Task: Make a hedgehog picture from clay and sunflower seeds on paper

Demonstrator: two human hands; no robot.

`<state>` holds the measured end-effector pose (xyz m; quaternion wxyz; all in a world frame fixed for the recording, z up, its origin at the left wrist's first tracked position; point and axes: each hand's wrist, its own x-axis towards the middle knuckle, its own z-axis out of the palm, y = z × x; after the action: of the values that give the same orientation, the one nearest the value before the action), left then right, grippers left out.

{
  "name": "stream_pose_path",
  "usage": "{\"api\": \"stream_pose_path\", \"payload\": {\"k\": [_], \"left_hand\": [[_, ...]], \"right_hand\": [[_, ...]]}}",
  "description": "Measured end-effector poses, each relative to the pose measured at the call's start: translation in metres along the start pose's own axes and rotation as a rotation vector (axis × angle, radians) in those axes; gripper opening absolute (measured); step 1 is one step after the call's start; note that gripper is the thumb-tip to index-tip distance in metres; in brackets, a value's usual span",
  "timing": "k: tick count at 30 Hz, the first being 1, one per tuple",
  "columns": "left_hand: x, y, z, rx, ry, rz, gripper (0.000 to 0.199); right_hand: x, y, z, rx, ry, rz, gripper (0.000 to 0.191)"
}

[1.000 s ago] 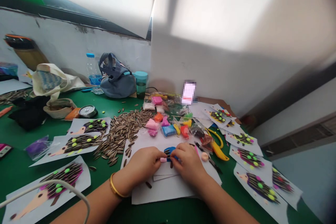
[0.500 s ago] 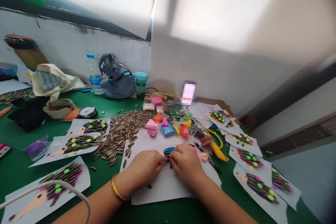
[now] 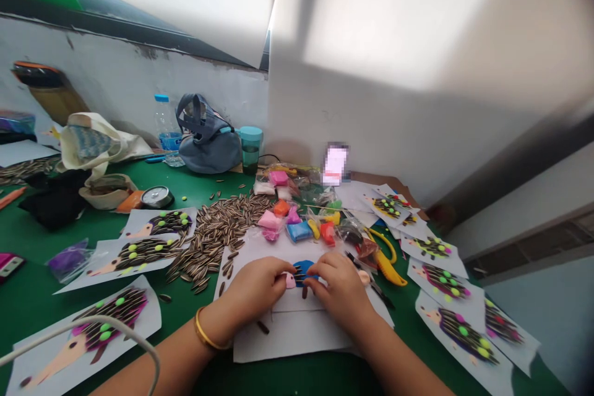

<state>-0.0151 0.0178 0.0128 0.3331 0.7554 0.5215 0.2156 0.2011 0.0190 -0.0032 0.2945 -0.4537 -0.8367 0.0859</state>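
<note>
Between my hands, a small hedgehog picture lies on white paper (image 3: 264,356). Its pink clay face (image 3: 291,281) points left, and its blue clay body (image 3: 304,267) carries several sunflower seeds at the left part. My left hand (image 3: 260,288) is curled closed, fingertips at the border of face and body; anything in them is hidden. My right hand (image 3: 343,288) is closed too, fingers bent at the body's right side; I cannot make out what they hold. A dark seed (image 3: 305,292) sits just below the body. Another loose seed (image 3: 263,327) lies lower on the paper.
A heap of sunflower seeds (image 3: 218,235) spreads at the left of the paper. Bagged coloured clay, such as a blue pack (image 3: 299,232), lies behind it. Yellow-handled scissors (image 3: 390,269) rest at right. Hedgehog pictures (image 3: 443,284) line both sides. A pale cable (image 3: 125,331) crosses front left.
My hands have moved slightly apart, my right hand to the right. More of the blue body and the pink face now show between them.
</note>
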Motion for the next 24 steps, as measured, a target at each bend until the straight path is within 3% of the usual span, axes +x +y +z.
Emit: {"api": "stream_pose_path", "payload": {"k": [3,6,8,16,24], "left_hand": [[0.0,0.005,-0.001,-0.447,0.004,-0.126,0.036],[-0.003,0.012,0.0,-0.915,-0.097,-0.201,0.058],[-0.005,0.015,0.003,-1.075,-0.175,-0.228,0.067],[-0.014,0.017,0.011,-1.036,-0.341,-0.224,0.075],[-0.014,0.019,0.006,-0.886,-0.297,-0.153,0.066]], "right_hand": [[0.001,-0.006,-0.006,0.096,0.063,-0.017,0.009],[0.002,-0.021,-0.007,0.19,0.079,-0.028,0.013],[0.003,-0.031,-0.007,0.227,0.063,-0.03,0.015],[0.004,-0.042,-0.003,0.393,-0.077,0.045,0.019],[0.003,-0.04,-0.003,0.327,-0.074,0.036,0.015]]}}
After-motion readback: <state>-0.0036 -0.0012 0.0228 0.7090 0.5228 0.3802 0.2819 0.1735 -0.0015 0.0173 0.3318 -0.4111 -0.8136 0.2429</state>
